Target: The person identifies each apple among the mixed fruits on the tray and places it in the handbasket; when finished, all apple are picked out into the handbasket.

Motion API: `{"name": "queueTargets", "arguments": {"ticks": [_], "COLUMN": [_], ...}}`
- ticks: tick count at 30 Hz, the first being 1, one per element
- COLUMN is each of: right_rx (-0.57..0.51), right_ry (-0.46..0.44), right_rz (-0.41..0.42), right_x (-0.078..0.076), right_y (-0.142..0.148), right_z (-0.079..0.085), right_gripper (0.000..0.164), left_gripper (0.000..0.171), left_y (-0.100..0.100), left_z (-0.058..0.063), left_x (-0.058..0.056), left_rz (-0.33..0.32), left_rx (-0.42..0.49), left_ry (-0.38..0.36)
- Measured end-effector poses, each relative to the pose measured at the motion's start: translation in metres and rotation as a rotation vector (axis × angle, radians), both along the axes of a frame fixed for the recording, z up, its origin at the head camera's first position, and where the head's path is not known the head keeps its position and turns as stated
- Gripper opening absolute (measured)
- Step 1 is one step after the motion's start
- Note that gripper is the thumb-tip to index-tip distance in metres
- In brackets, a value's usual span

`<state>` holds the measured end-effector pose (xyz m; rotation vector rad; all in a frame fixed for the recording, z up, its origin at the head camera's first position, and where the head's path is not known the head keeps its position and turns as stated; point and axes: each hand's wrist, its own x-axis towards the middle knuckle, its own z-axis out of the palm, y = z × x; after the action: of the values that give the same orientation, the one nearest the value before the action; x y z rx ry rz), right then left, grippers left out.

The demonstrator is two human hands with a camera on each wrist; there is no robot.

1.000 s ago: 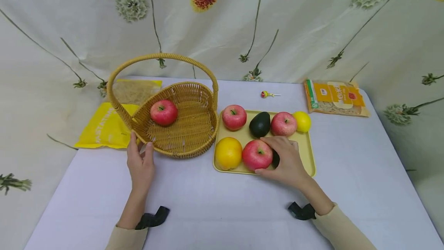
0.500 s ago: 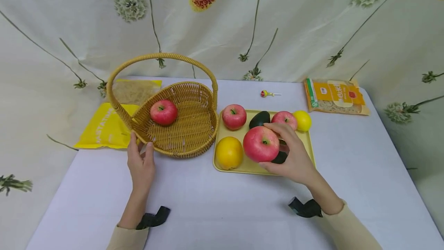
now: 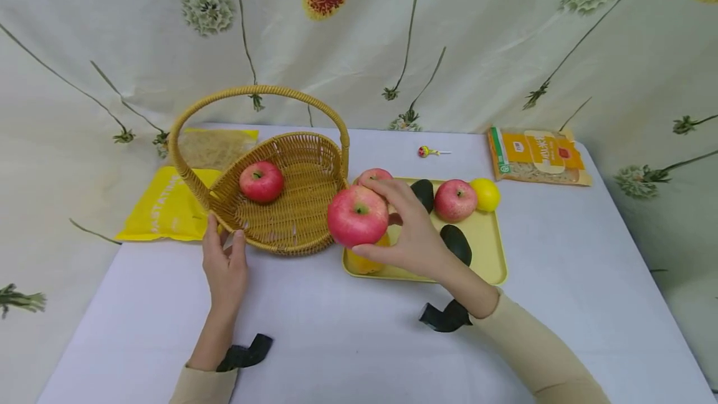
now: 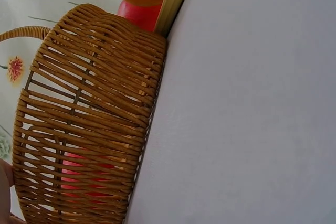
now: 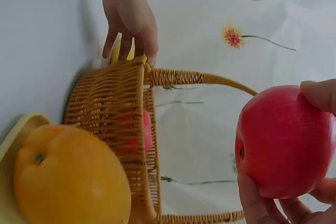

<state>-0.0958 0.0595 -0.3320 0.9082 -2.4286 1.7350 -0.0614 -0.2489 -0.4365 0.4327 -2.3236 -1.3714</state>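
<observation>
My right hand (image 3: 412, 232) grips a red apple (image 3: 358, 217) between thumb and fingers, raised over the left end of the yellow tray (image 3: 489, 254) beside the basket's rim. The right wrist view shows this apple from close up. At the front left of the wicker basket (image 3: 303, 195), my left hand (image 3: 225, 273) holds the rim, thumb against its edge and fingers along the outer side. Another red apple (image 3: 261, 181) lies inside the basket, to the left; its red shows through the weave in the left wrist view.
An orange (image 3: 364, 262), partly covered by my right hand, two avocados (image 3: 457, 243), a lemon (image 3: 485, 194) and two apples (image 3: 455, 200) are on the tray. A lollipop (image 3: 432, 151) and an orange food packet (image 3: 538, 156) lie behind. A yellow pasta bag (image 3: 168, 204) lies left of the basket.
My right hand has lifted the apple off the tray and carried it left towards the basket, uncovering the front avocado. My left hand stays at the basket's rim.
</observation>
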Motion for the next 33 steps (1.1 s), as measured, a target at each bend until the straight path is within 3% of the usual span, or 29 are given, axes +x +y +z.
{"name": "queueTargets", "arguments": {"ticks": [7,12,16,24,33], "right_rx": [0.079,0.153,0.216,0.262,0.294], "right_ry": [-0.074,-0.093,-0.111,-0.181,-0.222], "right_rz": [-0.013,-0.068,-0.157,-0.286,-0.335], "right_x": [-0.02,-0.046,-0.067,-0.094,-0.105], "right_y": [-0.061,-0.101,-0.124,-0.148,-0.154], "right_z": [0.006,-0.005,-0.016,-0.033,-0.047], "right_gripper": [0.08,0.081,0.082,0.082,0.083], "left_gripper": [0.066,0.065,0.065,0.065,0.065], "left_y": [0.0,-0.001,-0.001,-0.002,-0.001], "left_z": [0.0,-0.001,-0.001,0.0,0.0], "left_x": [0.001,0.001,0.001,0.001,0.001], "left_rz": [0.005,0.01,0.001,0.004,0.006], "left_rx": [-0.005,-0.01,-0.009,-0.005,-0.003], "left_ry": [-0.012,0.006,0.008,0.001,0.004]}}
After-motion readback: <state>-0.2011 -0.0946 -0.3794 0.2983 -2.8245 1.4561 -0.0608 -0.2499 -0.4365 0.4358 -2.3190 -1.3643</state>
